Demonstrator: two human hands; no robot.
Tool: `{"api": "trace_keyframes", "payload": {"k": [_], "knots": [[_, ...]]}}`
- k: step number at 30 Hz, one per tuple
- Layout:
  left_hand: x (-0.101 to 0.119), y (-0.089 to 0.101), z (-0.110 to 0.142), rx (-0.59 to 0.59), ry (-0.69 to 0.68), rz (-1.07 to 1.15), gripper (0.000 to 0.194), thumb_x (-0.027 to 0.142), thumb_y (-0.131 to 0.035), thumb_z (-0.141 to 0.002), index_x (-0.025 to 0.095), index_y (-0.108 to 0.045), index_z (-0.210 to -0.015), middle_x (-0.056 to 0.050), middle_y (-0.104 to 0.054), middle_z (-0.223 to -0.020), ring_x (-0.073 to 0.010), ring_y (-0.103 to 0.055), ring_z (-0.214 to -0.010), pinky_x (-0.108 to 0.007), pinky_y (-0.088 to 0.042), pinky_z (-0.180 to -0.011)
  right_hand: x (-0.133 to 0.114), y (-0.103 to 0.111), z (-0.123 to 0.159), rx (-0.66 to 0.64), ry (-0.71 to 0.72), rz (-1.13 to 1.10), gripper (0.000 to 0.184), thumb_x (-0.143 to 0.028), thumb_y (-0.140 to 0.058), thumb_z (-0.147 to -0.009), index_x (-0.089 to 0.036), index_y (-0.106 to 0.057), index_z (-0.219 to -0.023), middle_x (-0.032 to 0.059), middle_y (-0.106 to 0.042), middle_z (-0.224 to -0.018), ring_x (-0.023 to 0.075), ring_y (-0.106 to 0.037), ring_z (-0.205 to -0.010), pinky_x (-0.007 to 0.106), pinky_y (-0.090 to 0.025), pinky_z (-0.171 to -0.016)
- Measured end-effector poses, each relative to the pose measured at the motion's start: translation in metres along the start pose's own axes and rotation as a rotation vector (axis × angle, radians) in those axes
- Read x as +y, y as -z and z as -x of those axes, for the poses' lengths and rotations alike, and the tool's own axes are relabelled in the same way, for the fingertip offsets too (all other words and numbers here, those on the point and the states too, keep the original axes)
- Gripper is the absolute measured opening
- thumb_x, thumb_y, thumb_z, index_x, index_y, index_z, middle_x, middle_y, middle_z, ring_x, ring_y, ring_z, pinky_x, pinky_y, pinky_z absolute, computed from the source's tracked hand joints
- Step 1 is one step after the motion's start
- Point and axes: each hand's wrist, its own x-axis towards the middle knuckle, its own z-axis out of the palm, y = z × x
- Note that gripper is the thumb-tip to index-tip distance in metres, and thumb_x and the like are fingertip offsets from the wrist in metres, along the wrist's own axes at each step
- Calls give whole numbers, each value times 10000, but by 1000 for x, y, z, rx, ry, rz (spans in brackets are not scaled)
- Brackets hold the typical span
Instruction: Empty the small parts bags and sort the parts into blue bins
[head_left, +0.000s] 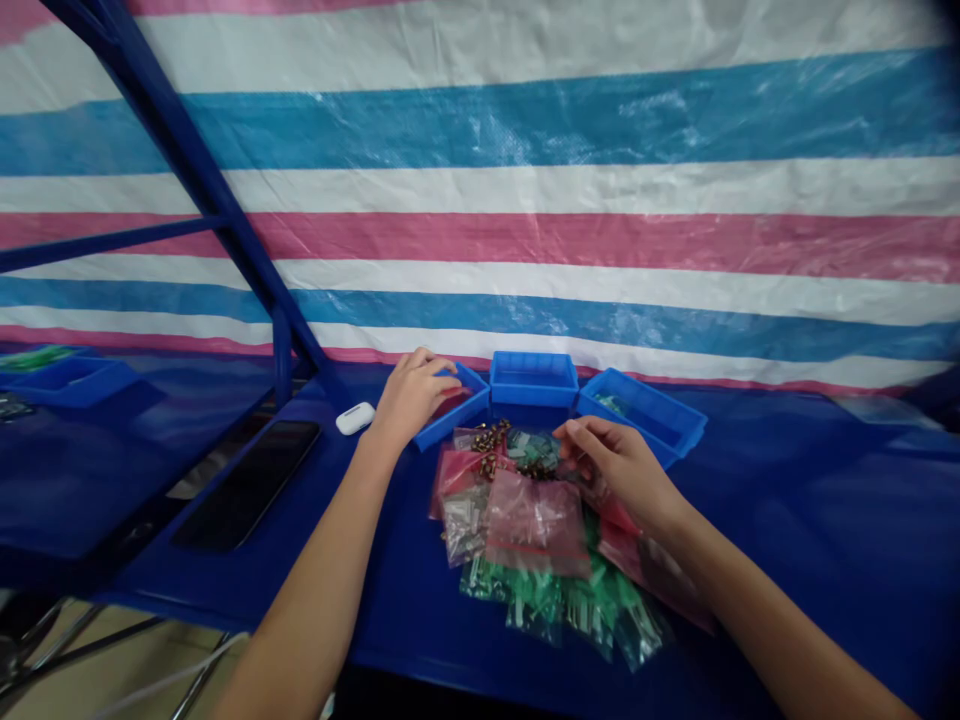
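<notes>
My left hand (416, 395) reaches over the left blue bin (474, 405), its fingers bent and closed at a red plastic bag (452, 398). My right hand (619, 460) hovers at the right side of a pile, thumb and fingers pressed together; whatever they hold is hidden. In the pile, a pink zip bag (536, 525) lies on top. Small brass-coloured metal parts (491, 437) sit loose behind it. Clear bags with green contents (555, 595) spread out at the front, and a bag of pale pieces (463, 520) lies at the left.
A middle blue bin (534, 380) and a right blue bin (652, 410) stand behind the pile. To the left are a white case (355, 418) and a black phone (247, 485). A blue metal frame post (202, 180) rises before a striped sheet (562, 240).
</notes>
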Motion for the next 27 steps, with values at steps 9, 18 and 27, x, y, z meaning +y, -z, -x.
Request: {"api": "trace_keyframes", "payload": {"k": [9, 18, 27], "knots": [[-5, -5, 3, -37, -11, 15, 208, 83, -576, -845, 223, -719, -901, -49, -657, -933, -216, -478, -908, -359, -392, -841, 0, 1, -1, 5, 15, 52, 358, -514, -548, -879, -177, -668, -888, 31, -614, -748, 121, -507, -602, 247, -360, -505], [-10, 4, 11, -364, 94, 33, 329, 105, -552, -831, 302, -708, -1043, -14, -707, -1072, -233, -567, -968, -360, -360, -822, 0, 4, -1, -2, 37, 133, 376, -525, -536, -875, -175, -671, -904, 33, -632, -745, 131, -536, -608, 249, -358, -494], [-5, 8, 10, -365, 150, 4, 367, 77, -502, -805, 282, -749, -983, -56, -656, -1006, -225, -570, -955, -307, -424, -795, -2, 5, -1, 12, 33, 163, 374, -523, -548, -868, -172, -674, -900, 30, -631, -736, 129, -534, -613, 245, -365, -504]]}}
